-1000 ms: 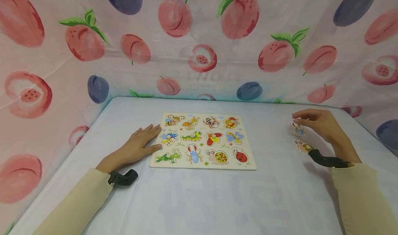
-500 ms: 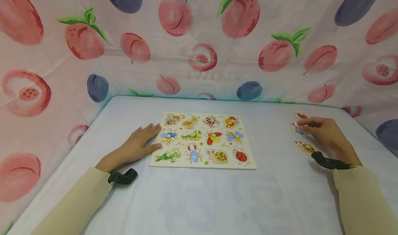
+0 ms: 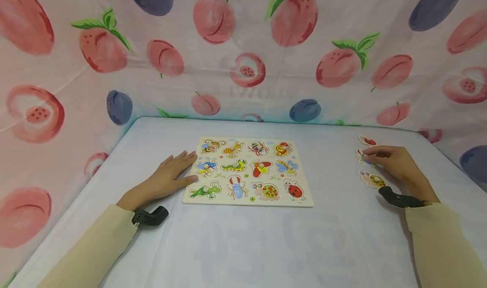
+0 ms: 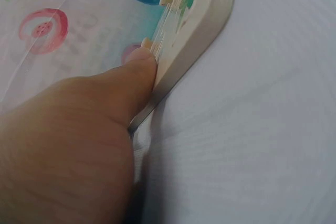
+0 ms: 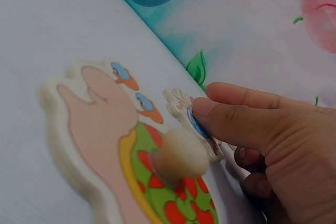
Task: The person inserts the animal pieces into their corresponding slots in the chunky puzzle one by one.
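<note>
A wooden peg puzzle board (image 3: 228,201) with printed insects lies mid-table in the head view; several of its pictures carry a knobbed piece. My left hand (image 3: 165,178) rests with straight fingers at the board's left edge, its thumb (image 4: 139,61) lying on the edge in the left wrist view. On the right, my right hand (image 3: 397,163) pinches the blue beetle piece (image 3: 362,157) between thumb and fingers; the fingers hide its knob. Nearer than it lies the snail piece (image 3: 373,179), its round knob (image 5: 181,156) large in the right wrist view. The ladybug piece (image 3: 367,141) lies beyond.
White cloth (image 3: 266,245) covers the table. A fruit-print curtain (image 3: 266,97) stands along the back and left side. Each wrist bears a black camera mount, such as the left one (image 3: 150,217).
My right hand has moved back towards me from over the ladybug piece, which is now uncovered, and its fingers have settled on the beetle piece. The left hand has stayed put.
</note>
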The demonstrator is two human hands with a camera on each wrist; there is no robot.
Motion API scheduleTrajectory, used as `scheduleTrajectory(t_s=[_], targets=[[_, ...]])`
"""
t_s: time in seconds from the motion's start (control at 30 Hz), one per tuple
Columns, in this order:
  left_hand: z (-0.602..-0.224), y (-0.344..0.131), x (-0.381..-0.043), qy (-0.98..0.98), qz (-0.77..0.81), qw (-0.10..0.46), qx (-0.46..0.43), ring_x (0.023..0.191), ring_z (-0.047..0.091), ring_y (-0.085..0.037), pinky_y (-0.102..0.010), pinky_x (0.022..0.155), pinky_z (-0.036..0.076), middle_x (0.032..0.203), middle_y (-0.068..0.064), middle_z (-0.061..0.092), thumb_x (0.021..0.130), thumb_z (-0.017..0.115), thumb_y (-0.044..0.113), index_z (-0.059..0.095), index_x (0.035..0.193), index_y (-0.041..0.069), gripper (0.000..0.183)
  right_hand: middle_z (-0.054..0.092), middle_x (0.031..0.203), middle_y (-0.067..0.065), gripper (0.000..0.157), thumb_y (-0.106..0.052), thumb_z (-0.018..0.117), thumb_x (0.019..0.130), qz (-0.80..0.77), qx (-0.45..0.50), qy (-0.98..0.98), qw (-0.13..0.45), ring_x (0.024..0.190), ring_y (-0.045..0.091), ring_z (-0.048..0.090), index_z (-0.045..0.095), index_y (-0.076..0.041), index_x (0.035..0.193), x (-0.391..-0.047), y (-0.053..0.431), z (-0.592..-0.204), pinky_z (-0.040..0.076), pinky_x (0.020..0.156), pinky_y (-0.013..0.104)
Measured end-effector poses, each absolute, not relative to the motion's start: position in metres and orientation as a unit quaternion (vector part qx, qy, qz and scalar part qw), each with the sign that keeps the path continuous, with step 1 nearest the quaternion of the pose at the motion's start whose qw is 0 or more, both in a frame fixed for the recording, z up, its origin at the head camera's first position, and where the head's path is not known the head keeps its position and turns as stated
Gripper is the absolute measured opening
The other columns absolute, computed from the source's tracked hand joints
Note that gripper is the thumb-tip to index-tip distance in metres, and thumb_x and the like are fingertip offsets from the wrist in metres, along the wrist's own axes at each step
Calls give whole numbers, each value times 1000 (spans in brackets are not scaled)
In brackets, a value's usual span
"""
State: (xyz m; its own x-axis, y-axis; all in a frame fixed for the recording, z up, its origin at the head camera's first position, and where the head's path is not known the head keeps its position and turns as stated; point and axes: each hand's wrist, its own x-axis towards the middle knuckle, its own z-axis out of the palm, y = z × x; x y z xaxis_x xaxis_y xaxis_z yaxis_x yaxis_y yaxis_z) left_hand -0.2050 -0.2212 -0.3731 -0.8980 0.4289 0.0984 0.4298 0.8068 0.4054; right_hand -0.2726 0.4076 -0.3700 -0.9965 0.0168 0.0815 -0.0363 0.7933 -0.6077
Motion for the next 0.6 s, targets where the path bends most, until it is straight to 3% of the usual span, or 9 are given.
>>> scheduleTrajectory(t_s=[0.6], targets=[[-375,-222,-204,-951,-212,6,-226,144,11,-33,-52,114,2,155,-12,24,95,55,46,28,150,3,75,55,127,22,62,-57,62,86,298,-2,-953,59,108,32,43,67,-6,119,-274,404,-372,32,77,37]])
